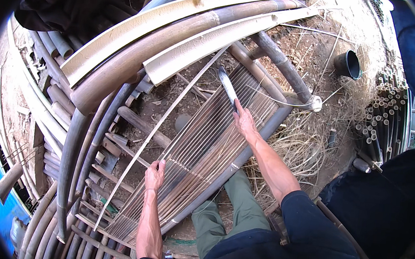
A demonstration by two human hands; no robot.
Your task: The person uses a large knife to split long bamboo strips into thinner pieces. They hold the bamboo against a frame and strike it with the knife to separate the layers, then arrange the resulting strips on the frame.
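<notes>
A long knife [229, 87] is in my right hand [244, 123], its pale blade pointing away from me over the far part of a slatted panel. Thin bamboo slats [200, 151] run lengthwise side by side within a frame of thick bamboo poles [195, 205]. My left hand [154, 176] is at the panel's left edge, with its fingers curled round an outer slat. A loose pale bamboo strip [160, 125] slants past that hand on its left. The knife's handle is mostly hidden by my fingers.
Large split bamboo poles [193, 20] arch across the upper left. A black bucket [347, 64] stands at the upper right near stacked cut bamboo [384, 114]. Shavings [301, 146] cover the ground right of the frame. A dark-clothed shape [386, 196] is close on the right.
</notes>
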